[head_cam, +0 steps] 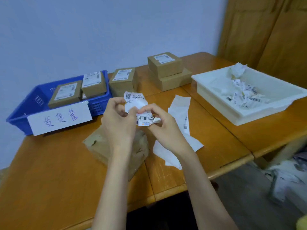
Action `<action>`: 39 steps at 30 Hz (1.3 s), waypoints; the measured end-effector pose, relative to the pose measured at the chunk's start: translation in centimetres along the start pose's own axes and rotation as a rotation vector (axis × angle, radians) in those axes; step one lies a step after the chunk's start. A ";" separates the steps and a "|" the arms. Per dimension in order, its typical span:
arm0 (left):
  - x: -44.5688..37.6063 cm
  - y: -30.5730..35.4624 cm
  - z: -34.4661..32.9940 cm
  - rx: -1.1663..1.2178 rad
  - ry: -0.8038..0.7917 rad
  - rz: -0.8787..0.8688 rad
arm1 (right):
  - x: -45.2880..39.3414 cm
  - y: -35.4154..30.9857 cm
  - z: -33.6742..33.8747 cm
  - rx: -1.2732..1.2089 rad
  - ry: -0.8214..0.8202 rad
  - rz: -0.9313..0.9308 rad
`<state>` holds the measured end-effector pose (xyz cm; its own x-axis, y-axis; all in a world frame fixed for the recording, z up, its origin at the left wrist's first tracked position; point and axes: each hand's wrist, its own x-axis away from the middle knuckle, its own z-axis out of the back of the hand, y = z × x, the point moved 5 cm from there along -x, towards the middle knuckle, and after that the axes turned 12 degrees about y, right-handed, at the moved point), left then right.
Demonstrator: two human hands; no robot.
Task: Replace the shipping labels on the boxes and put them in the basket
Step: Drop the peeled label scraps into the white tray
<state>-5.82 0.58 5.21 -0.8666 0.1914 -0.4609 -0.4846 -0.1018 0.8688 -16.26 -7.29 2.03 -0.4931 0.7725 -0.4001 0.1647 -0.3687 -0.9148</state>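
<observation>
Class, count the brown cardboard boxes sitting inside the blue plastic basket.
2 brown cardboard boxes show in the blue plastic basket: one front-left, one behind-right. A third may lie hidden beneath.

Two bare forearms, no sleeves, left hand (118, 122) and right hand (163, 126) ungloved

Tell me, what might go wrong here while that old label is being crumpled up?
Both hands, left and right, hold the torn label above the bare box; its sticky side may cling to the fingers. The fresh label strip lies loose near the table edge and could be brushed off. Tossed carelessly, the scrap might miss the white tray and land in the blue basket instead.
</observation>
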 end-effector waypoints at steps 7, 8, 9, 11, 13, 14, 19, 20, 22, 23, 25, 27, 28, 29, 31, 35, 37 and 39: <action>3.8 1.7 -8.7 0.342 -0.189 0.357 | -0.4 -0.1 8.4 -0.163 -0.084 -0.178; 4.4 2.2 -10.2 0.358 -0.221 0.375 | -0.8 0.2 9.8 -0.145 -0.035 -0.176; 5.1 2.7 -11.8 0.360 -0.260 0.387 | -1.4 0.8 11.4 -0.130 0.054 -0.188; 6.6 3.3 -15.0 0.341 -0.339 0.415 | -2.6 2.5 14.5 -0.116 0.274 -0.241; 8.2 3.9 -18.0 0.347 -0.425 0.468 | -3.4 3.4 17.8 -0.038 0.442 -0.224; 8.8 4.0 -18.9 0.363 -0.461 0.512 | -3.6 3.7 18.6 0.000 0.464 -0.209; 11.9 4.9 -23.7 0.406 -0.627 0.800 | -5.8 4.4 26.0 0.207 0.765 -0.201; 12.5 4.8 -24.4 0.363 -0.626 0.777 | -6.4 4.5 27.7 0.278 0.811 -0.212; 13.8 3.8 -25.4 0.251 -0.656 0.733 | -7.4 5.1 30.1 0.452 0.782 -0.264; 14.6 3.2 -25.9 0.240 -0.682 0.756 | -7.9 5.7 30.8 0.529 0.712 -0.292; 15.7 2.4 -26.7 0.283 -0.708 0.843 | -8.6 6.6 31.1 0.704 0.538 -0.339; 15.9 2.5 -27.2 0.336 -0.682 0.867 | -9.3 7.4 31.0 0.928 0.378 -0.386; 15.8 2.6 -27.5 0.352 -0.671 0.849 | -9.7 7.8 30.8 1.040 0.311 -0.424; 15.7 2.8 -27.6 0.360 -0.664 0.823 | -10.0 8.3 30.5 1.140 0.251 -0.469; 15.6 3.2 -27.6 0.362 -0.654 0.786 | -10.3 9.1 30.0 1.254 0.139 -0.573; 15.6 3.2 -27.6 0.364 -0.660 0.754 | -9.9 10.1 29.2 1.348 -0.058 -0.689; 15.7 3.1 -27.7 0.373 -0.656 0.755 | -10.0 10.2 29.1 1.359 -0.062 -0.691; 15.7 3.1 -27.9 0.378 -0.652 0.755 | -10.1 10.3 29.1 1.327 -0.059 -0.701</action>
<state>-24.21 -23.92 -4.38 -0.6411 0.7024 0.3092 0.3168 -0.1248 0.9402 -34.40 -33.92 -1.74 -0.1798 0.9766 0.1182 -0.9697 -0.1557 -0.1883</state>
